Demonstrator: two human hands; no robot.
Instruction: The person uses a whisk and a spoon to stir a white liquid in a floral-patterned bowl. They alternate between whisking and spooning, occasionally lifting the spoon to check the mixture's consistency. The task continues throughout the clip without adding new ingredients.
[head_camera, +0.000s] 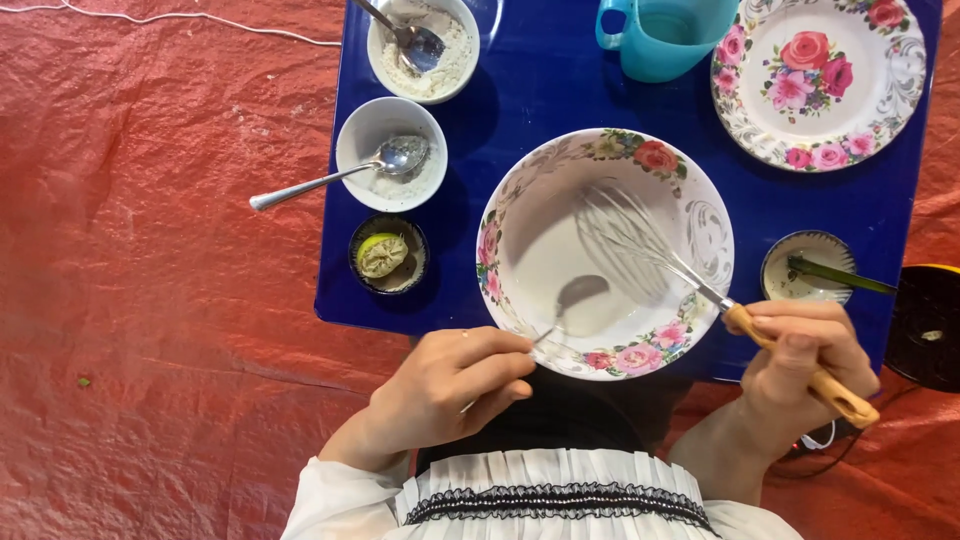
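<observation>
We see the floral bowl (520, 250) mid-tabletop (540, 90); whisk (640, 245) inside, long axis slanting down-right to our right hand (805, 350), fingers wrapped on its handle; left hand (450, 385) pinches spoon (570, 305) at near rim.

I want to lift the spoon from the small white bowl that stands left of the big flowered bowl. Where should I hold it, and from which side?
Take the spoon by its long metal handle, coming from the left. The handle sticks out over the rim of the small white bowl toward the red cloth, free of the blue table, while the spoon's head lies in white powder.
</observation>
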